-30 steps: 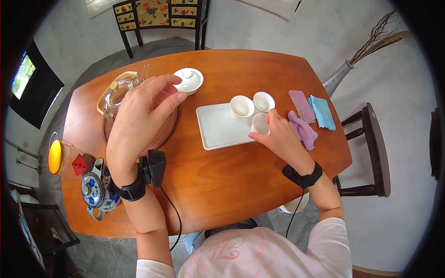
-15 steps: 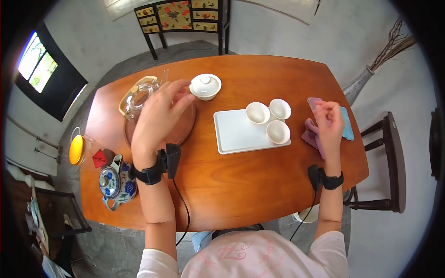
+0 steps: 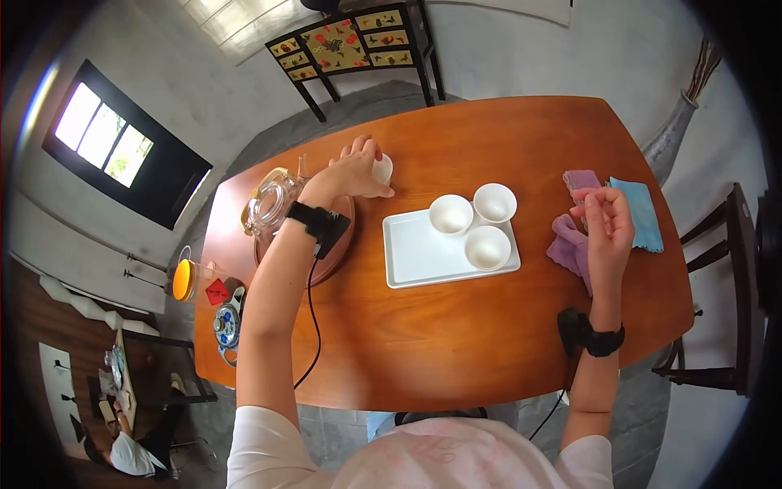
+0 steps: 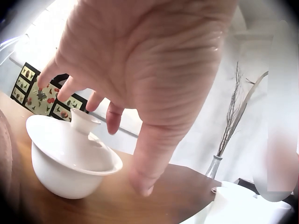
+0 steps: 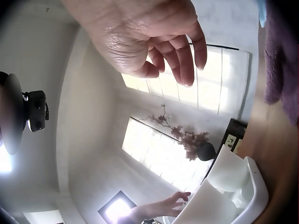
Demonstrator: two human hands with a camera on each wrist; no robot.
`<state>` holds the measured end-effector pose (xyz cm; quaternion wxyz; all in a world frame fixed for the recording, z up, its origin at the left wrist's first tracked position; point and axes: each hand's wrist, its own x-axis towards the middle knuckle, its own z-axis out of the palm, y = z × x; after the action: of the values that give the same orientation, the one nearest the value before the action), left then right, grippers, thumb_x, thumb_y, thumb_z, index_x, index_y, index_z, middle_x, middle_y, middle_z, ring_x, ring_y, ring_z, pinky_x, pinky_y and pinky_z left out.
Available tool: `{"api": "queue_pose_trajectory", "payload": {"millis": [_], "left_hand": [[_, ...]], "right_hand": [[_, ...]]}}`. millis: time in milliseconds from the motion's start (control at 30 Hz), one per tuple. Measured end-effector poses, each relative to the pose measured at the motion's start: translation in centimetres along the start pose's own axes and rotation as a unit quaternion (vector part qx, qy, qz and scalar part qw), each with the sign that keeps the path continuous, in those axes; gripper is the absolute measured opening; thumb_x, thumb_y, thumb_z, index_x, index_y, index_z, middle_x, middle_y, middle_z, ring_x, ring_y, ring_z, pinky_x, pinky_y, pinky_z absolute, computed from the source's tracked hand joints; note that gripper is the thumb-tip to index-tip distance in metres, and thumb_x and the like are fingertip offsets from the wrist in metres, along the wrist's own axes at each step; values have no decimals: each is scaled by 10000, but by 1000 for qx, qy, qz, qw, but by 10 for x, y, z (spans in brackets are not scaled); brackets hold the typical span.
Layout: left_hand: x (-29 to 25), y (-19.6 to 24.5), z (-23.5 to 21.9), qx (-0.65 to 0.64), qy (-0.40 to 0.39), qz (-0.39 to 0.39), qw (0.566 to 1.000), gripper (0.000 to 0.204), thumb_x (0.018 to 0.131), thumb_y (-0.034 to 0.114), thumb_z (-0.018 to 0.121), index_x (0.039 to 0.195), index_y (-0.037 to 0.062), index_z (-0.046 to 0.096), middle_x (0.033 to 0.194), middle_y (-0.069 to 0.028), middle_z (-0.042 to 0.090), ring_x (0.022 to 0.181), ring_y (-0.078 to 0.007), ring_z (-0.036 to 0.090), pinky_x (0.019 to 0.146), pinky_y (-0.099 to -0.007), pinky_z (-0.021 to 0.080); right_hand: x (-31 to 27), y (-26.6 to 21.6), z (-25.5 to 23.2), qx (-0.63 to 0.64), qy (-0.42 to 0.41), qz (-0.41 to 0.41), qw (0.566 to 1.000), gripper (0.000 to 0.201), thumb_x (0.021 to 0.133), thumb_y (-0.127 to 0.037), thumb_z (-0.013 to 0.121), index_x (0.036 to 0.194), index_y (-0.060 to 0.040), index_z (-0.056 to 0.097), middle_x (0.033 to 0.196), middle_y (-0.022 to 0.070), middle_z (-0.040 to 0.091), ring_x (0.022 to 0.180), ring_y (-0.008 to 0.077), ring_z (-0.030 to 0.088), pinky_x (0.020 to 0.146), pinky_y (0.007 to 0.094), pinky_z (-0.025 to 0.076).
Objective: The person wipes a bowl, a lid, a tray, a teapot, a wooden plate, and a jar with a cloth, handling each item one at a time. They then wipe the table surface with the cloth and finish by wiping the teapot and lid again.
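Note:
In the head view my left hand (image 3: 356, 173) reaches over a white lidded bowl (image 3: 382, 169), mostly covered by the hand. The left wrist view shows the lidded bowl (image 4: 72, 158) under spread fingers, with a gap between the thumb and the lid's knob. My right hand (image 3: 606, 232) hovers above the purple cloths (image 3: 569, 247), fingers loosely bent and holding nothing; the right wrist view also shows this hand (image 5: 154, 42) empty. Three white cups (image 3: 487, 248) stand on the right part of a white rectangular tray (image 3: 423, 259).
Left of the bowl, a glass teapot (image 3: 273, 204) stands by a round brown tray (image 3: 342, 244). A blue-and-white teapot (image 3: 227, 324), a yellow-lidded jar (image 3: 184, 279) and a red-labelled item (image 3: 217, 292) are near the left edge. A blue cloth (image 3: 638, 213) lies right.
My right hand has let go of the third cup and moved right, over the cloths. The left hand has moved forward and over the lidded bowl. The head view has shifted.

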<state>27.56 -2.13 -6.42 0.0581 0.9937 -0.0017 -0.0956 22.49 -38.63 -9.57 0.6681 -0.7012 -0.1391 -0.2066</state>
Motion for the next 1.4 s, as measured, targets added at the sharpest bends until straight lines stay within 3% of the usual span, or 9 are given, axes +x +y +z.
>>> {"api": "queue_pose_trajectory", "payload": {"millis": [133,233,367,433,633,767,1067,1300,1400], "left_hand": [[9,-8,10,-86,-26,-7,996,895,632,357,764,1338,59,301,1320,-197,409,1239,-342,419,1026,-405,343],[15,-13,13,-79,-14,5,997,905,584,334,779,1327,64,338,1311,-212,424,1169,-384,481,996,-416,392],[13,-9,11,-78,6,4,997,919,582,314,774,1337,44,326,1289,-218,451,1171,-366,483,986,-395,398],[-9,5,-3,-143,58,57,986,900,594,269,765,1339,27,321,1252,-228,477,1161,-360,491,981,-369,398],[-87,45,2,-172,5,167,971,871,641,162,769,1345,3,281,1222,-232,491,1188,-331,462,1021,-338,336],[-108,58,19,-159,-23,148,976,904,616,132,776,1343,5,253,1218,-233,485,1197,-344,442,1029,-346,330],[-109,71,29,-122,-44,114,985,892,605,156,801,1319,8,285,1241,-217,472,1204,-350,423,1017,-356,344],[-110,69,30,-87,-36,137,986,1044,575,228,850,1373,-11,222,1323,-227,411,1244,-357,387,1037,-365,331],[-112,60,29,-96,-22,186,978,1028,648,261,813,1400,-29,175,1363,-236,361,1271,-339,367,1063,-358,294]], "right_hand": [[1,-4,-3,16,18,10,1000,88,927,-114,531,916,-27,535,902,52,616,700,77,554,640,204,471],[2,-7,-6,12,24,4,1000,91,927,-118,534,908,-29,535,897,53,618,699,78,557,643,206,472],[2,-6,-7,20,30,-3,999,91,922,-115,539,899,-27,536,887,58,622,696,81,560,646,209,474],[2,-6,-8,18,33,0,999,88,920,-111,540,898,-26,535,887,60,624,694,83,563,647,209,476],[2,-4,-8,7,35,-1,999,93,914,-117,550,900,-26,536,877,61,633,692,90,585,644,212,482],[1,-1,-6,1,27,-12,1000,102,913,-129,555,910,-28,540,869,58,640,697,94,599,632,211,484],[3,3,-2,-8,29,1,1000,105,904,-129,570,900,-27,547,823,50,628,684,83,596,609,204,501],[3,5,-2,-26,21,7,999,108,896,-120,581,903,-17,547,792,45,612,632,55,568,548,179,479],[3,7,-2,-20,3,39,999,110,895,-122,582,902,-17,550,769,38,602,592,39,543,505,169,443]]}}
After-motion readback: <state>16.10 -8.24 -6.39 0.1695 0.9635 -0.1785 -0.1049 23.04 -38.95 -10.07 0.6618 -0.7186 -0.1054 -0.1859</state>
